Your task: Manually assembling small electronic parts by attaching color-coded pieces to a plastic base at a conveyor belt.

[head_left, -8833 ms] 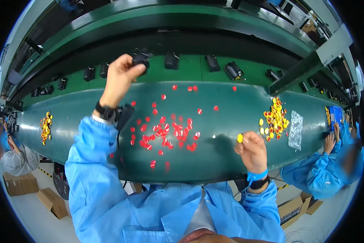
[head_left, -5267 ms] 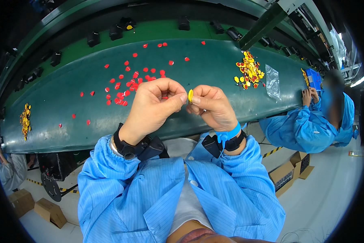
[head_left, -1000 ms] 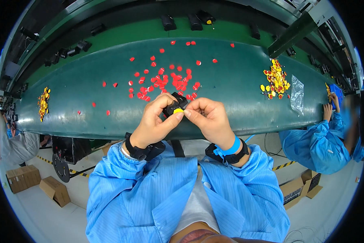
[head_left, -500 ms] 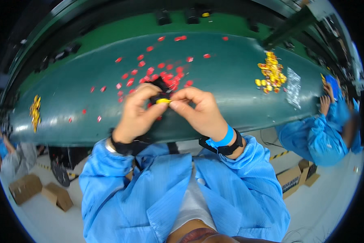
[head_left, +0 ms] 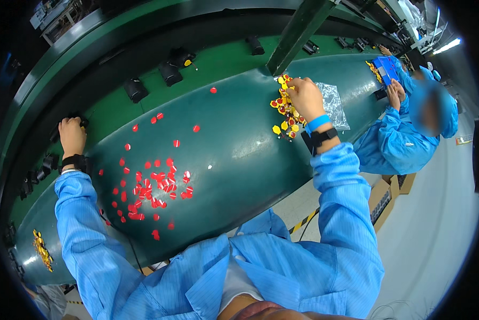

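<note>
We see a smooth, glossy tabletop [head_left: 244,181], a shiny, crinkled plastic bag [head_left: 332,105] and plastic-looking yellow pieces [head_left: 286,110]. Our jacket [head_left: 303,272] is sheened cloth.

Red discs [head_left: 170,186] lie scattered over the green table [head_left: 244,186], left of centre. Yellow pieces [head_left: 286,113] and a clear bag [head_left: 332,104] lie right of upper centre, a yellow pile [head_left: 42,250] at lower left.

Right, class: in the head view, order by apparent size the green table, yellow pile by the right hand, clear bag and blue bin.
Green table
Yellow pile and clear bag: too alike to rank, the right hand partly covering the pile
Blue bin
</note>
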A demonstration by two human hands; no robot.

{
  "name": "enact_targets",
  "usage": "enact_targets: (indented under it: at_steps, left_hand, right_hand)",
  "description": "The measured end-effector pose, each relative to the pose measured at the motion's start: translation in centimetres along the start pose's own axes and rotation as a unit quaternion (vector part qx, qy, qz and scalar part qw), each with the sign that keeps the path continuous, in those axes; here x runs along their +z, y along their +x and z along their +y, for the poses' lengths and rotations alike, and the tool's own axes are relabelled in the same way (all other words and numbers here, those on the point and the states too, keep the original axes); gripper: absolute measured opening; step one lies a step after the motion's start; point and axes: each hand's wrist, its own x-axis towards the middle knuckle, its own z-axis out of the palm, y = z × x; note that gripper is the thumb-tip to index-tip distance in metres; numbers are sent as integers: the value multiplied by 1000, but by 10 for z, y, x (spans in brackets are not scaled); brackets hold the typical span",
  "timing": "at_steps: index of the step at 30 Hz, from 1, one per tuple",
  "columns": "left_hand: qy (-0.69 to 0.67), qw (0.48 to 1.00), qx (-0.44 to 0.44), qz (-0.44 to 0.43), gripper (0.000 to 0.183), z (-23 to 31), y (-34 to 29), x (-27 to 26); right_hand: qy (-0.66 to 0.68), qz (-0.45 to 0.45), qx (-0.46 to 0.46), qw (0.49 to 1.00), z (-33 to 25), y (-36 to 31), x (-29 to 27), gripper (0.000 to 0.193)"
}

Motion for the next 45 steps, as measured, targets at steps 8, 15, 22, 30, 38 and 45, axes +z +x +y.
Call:
enact_targets:
  at_steps: [8, 15, 22, 30, 38, 45]
  left_hand:
    - [-222, 973, -54, -13, 28, -3, -20, -34]
    - [-357, 933, 34, 40, 24, 44, -93, -128]
    - [-708, 701, 3, -84, 16, 153, -161, -171]
    - [-871, 487, -55, -39, 10, 213, -196, -186]
    - [-561, 814, 112, 99, 15, 187, -225, -197]
    - [-619, 777, 52, 105, 14, 186, -224, -195]
  right_hand:
    - [-111, -72, 73, 989, -14, 58, 31, 22]
    - [-101, 2, 10, 995, -27, 34, 4, 15]
    - [711, -229, -19, 665, -132, -108, -35, 14]
    - [762, -244, -33, 599, -179, -202, -32, 10]
    - [565, -429, -20, 705, -168, -206, -72, 24]
    - [703, -428, 107, 558, -174, -208, -46, 14]
